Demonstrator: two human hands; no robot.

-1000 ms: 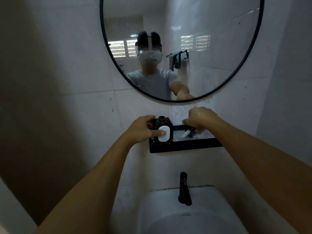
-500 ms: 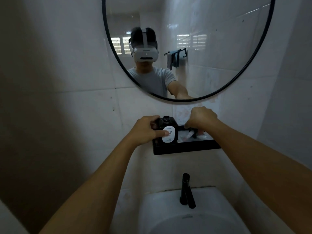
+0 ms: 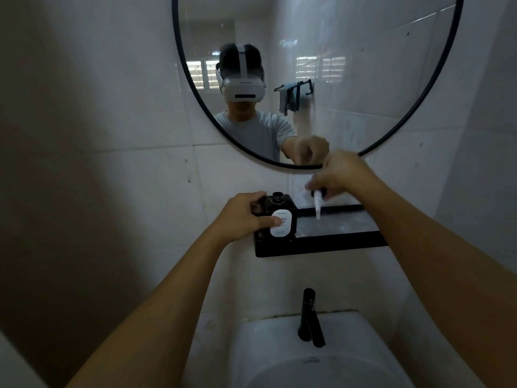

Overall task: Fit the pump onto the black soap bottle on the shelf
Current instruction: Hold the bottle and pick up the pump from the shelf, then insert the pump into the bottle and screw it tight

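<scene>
My left hand (image 3: pixel 240 217) fingers wrapped round bottle (image 3: pixel 279 217) on shelf (image 3: pixel 335 243). My right hand (image 3: pixel 340 175) raised, fingers pinching pump (image 3: pixel 317 201) above shelf.

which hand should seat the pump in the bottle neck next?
Right. The right hand already holds the pump, lifted just right of the open neck. The left hand grips the black soap bottle, steadying it.

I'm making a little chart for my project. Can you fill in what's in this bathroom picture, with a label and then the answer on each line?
soap bottle: black, upright on the shelf's left end, neck open
shelf: black, on the wall
left hand: grips the bottle
right hand: holds the pump above the shelf
pump: white tube hangs down, not in the bottle yet
tap: black, below
</scene>
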